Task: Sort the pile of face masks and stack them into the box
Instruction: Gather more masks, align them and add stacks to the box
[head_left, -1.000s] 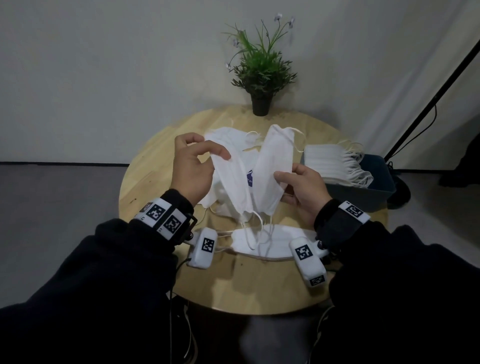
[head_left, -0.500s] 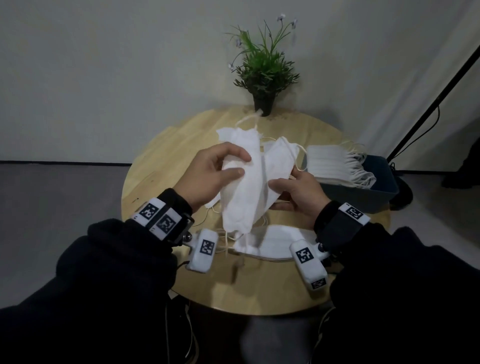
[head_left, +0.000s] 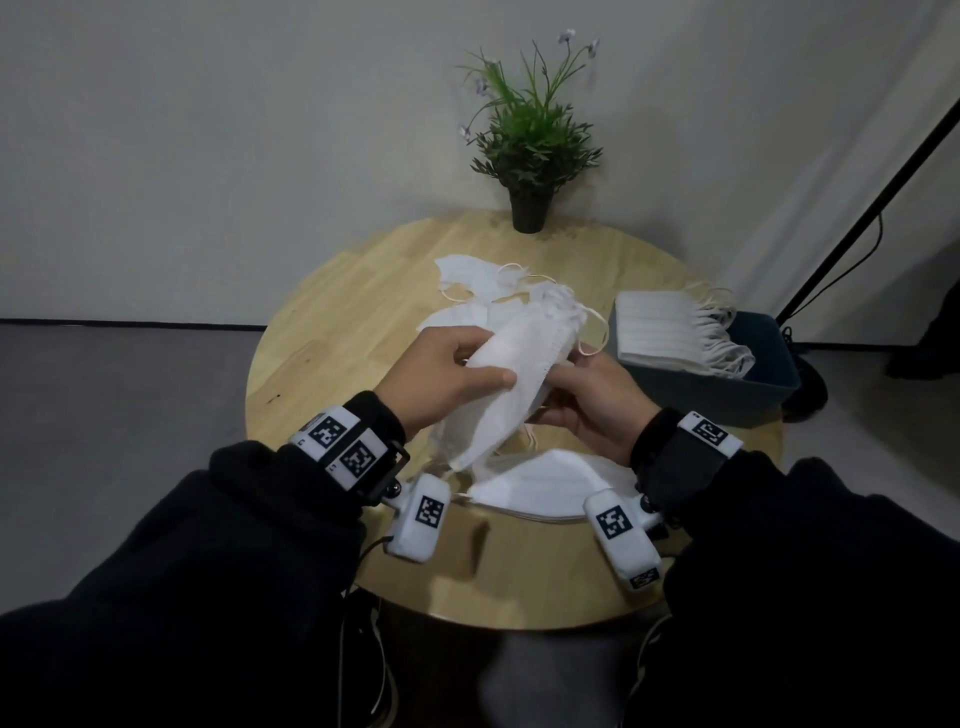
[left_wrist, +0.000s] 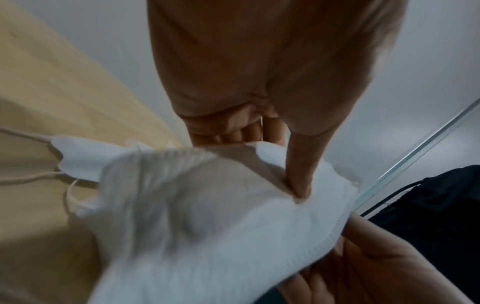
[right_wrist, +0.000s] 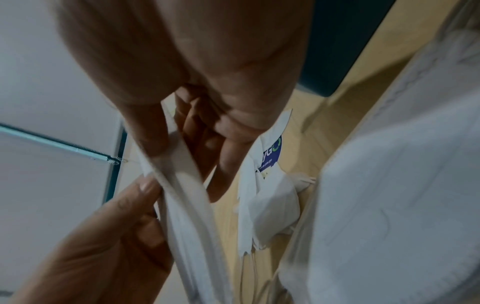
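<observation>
White fabric fills the middle of the scene: two folded masks (head_left: 511, 379) pressed flat together, tilted, held above the round wooden table (head_left: 332, 322).

Left hand (head_left: 441, 379), at about 9 o'clock of the pair: thumb on top, fingers curled underneath, pinching the masks. Left wrist view confirms one fingertip pressed into the fabric.

Right hand (head_left: 592, 410), at 3 o'clock of the pair: fingers curled under the lower edge, thumb against it, gripping the same masks. Right wrist view shows layers wedged between thumb and fingers.

On the table: loose pile (head_left: 483, 291) at 12 o'clock of the hands, ear loops tangled. One folded mask (head_left: 550, 486) lies flat at 6 o'clock, just under the wrists.

Far right, at 3 o'clock of the table: dark box (head_left: 758, 384), a stack of flat pleated masks (head_left: 670, 338) leaning inside it, loops spilling over the rim.

Risks, as I judge them:
- Loops dangle from the held pair's lower end; they could snag the mask below and drag it along.
- The two layers are only pinched; if either hand lets go early, they may slide apart and lose alignment.
- The boxed stack looks like another mask type; dropping these on top could mix the sorts.
- The boxed stack leans; a careless placement may topple it.
- The box sits near the table edge; a push could shift it off.
</observation>
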